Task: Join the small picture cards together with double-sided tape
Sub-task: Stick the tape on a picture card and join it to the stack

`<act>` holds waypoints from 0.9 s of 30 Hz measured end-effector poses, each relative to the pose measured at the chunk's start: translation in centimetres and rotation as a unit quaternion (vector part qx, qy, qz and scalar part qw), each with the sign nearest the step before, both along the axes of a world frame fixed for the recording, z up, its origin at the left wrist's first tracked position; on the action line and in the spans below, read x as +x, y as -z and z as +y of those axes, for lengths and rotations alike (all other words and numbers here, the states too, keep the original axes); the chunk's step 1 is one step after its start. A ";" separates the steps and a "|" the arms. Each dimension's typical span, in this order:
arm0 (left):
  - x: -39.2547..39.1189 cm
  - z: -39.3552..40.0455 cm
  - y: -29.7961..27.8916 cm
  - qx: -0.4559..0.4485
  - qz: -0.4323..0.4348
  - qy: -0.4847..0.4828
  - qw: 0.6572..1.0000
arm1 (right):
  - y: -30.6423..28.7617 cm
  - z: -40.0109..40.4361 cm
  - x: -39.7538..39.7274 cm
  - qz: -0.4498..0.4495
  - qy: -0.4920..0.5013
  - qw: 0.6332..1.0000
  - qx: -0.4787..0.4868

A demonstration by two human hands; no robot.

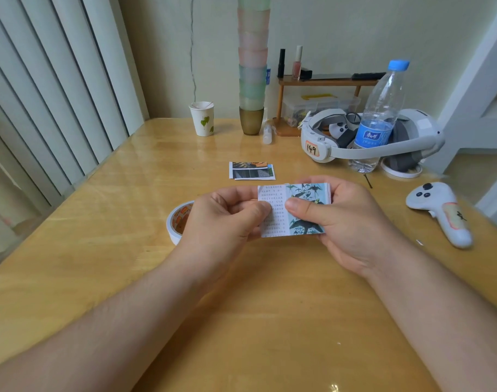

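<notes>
Above the wooden table (100,250), near its middle, both hands hold a stack of small picture cards (292,210). The top card shows columns of printed text on its left part and a blue illustration of dark birds on its right part. The left hand (227,219) pinches the left edge of the stack, thumb on top and the other fingers curled beneath. The right hand (343,219) grips the right edge, its thumb pressed flat on the top face near the middle and its fingers wrapped behind the far edge.

Just left of the stack, partly hidden behind the left hand, the roll of double-sided tape (177,222) lies flat on the table. Just beyond the stack, a second small pile of cards (251,171) lies flat, apart from the hands.

Farther beyond the stack stand a paper cup (202,118) and a tall column of nested plastic cups (252,66). Beyond and to the right of the stack, a water bottle (379,117) stands upright in front of a white headset (323,145). To the right of the stack, a white controller (440,213) lies on the table.
</notes>
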State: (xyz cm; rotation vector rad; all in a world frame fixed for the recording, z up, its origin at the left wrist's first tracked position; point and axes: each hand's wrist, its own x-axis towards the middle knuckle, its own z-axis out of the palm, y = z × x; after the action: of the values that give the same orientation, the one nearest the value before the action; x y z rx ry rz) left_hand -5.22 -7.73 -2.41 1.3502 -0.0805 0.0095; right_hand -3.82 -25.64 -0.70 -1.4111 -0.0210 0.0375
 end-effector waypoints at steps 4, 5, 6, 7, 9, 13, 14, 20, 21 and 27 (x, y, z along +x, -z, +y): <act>0.2 -0.3 0.3 -0.057 0.017 0.048 0.997 | 0.2 0.2 0.1 -0.028 -0.007 0.999 0.019; 0.1 -0.4 0.4 -0.055 0.017 0.070 0.996 | 0.3 0.3 0.0 -0.029 -0.006 0.999 0.017; 0.1 -0.5 0.5 -0.045 0.011 0.085 0.995 | 0.3 0.3 0.0 -0.029 -0.005 0.999 0.014; 0.0 -0.6 0.6 -0.037 0.008 0.089 0.995 | 0.3 0.3 -0.1 -0.025 -0.008 1.000 0.014; 0.2 -0.5 0.7 -0.044 0.011 0.068 0.997 | 0.3 0.3 -0.1 -0.003 -0.031 0.999 0.028; 0.5 -0.3 0.7 -0.061 0.015 0.040 0.997 | 0.5 0.2 -0.1 0.040 -0.068 0.997 0.013; 0.5 -0.2 0.7 -0.059 0.016 0.038 0.997 | 0.8 0.3 -0.1 0.039 -0.062 0.997 -0.007; 0.4 -0.3 0.7 -0.049 0.032 0.033 0.998 | 1.2 0.7 0.2 0.018 -0.038 0.998 -0.042; 0.4 -0.3 0.8 -0.045 0.033 0.034 0.998 | 1.1 0.6 0.2 0.022 -0.048 0.998 -0.042; 0.5 0.0 0.5 -0.009 0.043 0.050 0.998 | 1.1 0.0 0.2 0.001 -0.054 0.993 -0.109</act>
State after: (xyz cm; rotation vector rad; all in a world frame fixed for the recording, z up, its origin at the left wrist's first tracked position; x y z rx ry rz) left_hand -4.74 -7.74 -2.92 1.3259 -0.0747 -0.1313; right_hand -3.60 -25.62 -1.84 -1.6278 -0.0950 0.1344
